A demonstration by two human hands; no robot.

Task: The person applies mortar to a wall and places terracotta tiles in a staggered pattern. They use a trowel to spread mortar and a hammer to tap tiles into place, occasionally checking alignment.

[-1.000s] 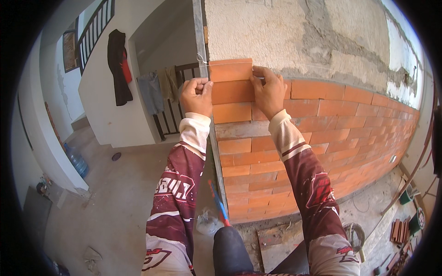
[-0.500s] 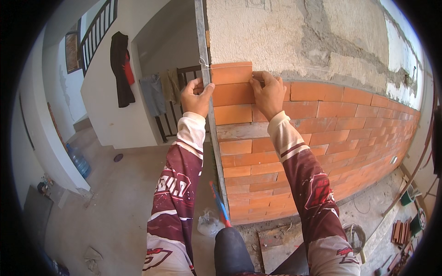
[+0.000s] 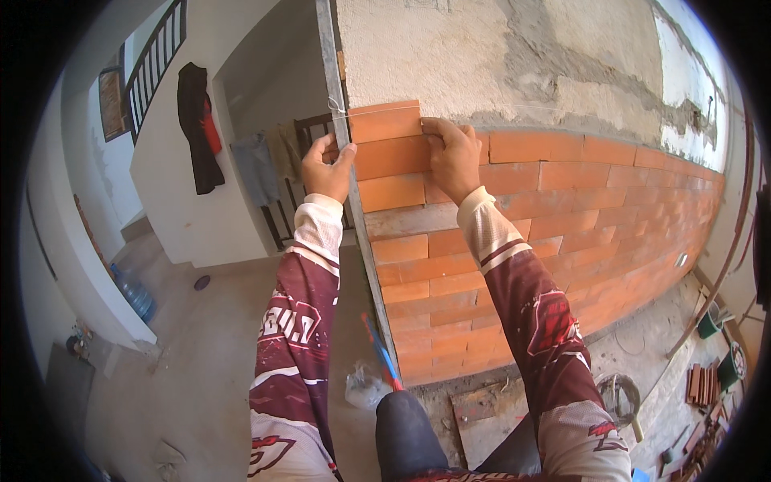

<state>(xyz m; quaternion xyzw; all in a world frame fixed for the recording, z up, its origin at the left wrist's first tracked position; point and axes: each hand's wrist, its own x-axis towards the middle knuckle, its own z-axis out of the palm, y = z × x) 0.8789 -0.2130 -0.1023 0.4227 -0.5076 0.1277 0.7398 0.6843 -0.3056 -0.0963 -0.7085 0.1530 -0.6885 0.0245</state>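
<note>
A small orange brick tile (image 3: 385,119) sits atop another tile (image 3: 390,157) at the left end of the brick facing, with a thin string crossing it by the metal edge strip (image 3: 330,56). My left hand (image 3: 328,167) is closed at that strip, thumb pressed on its edge beside the tiles, other fingers curled and partly hidden. My right hand (image 3: 454,161) grips the right end of the upper tile, forefinger at its corner, thumb curled lower down.
Rows of orange tiles (image 3: 586,241) cover the wall below rough plaster (image 3: 418,48). At left are a stairwell railing (image 3: 157,64), hanging clothes (image 3: 197,128) and a blue water jug (image 3: 134,291). A bucket (image 3: 729,365), stacked tiles (image 3: 703,384) and a red-blue tool (image 3: 385,361) lie low.
The view has shifted, so the wall and both hands appear further left. The left thumb is now straighter along the edge; the right hand stays at the top tile's right end.
</note>
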